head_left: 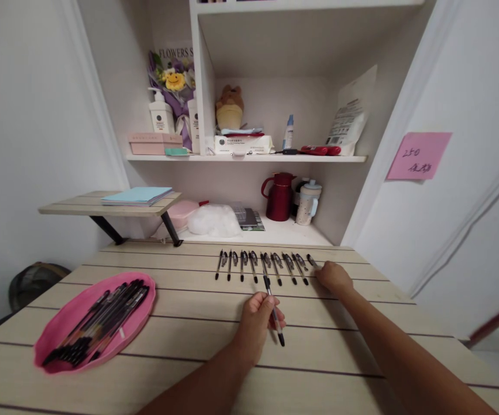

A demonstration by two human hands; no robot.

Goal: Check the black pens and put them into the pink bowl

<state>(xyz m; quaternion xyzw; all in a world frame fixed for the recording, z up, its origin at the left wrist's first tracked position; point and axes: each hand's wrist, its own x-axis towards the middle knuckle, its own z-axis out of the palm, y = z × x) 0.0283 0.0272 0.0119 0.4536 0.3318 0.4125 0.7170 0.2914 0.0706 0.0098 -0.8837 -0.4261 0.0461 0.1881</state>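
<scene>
My left hand (259, 317) pinches a slim clear-barrelled pen (274, 314) with black ends, held at a slant just in front of a row of pens. At the right end of that row, my right hand (333, 276) reaches down to the tabletop, its fingertips closed on a small dark piece that looks like a pen cap (311, 260); the fingers partly hide it. The row holds several pens (253, 270) laid side by side, with short dark caps (234, 259) beside them. To the left, a pink scalloped tray (148, 282) holds a bundle of more pens (102, 317).
A small raised shelf (68, 204) with blue paper (137, 196) stands at the back left of the slatted table (180, 357). Behind are a plastic bag (215, 221), a red jug (279, 197) and a speckled cup (308, 203). A pink note (420, 155) is on the right wall.
</scene>
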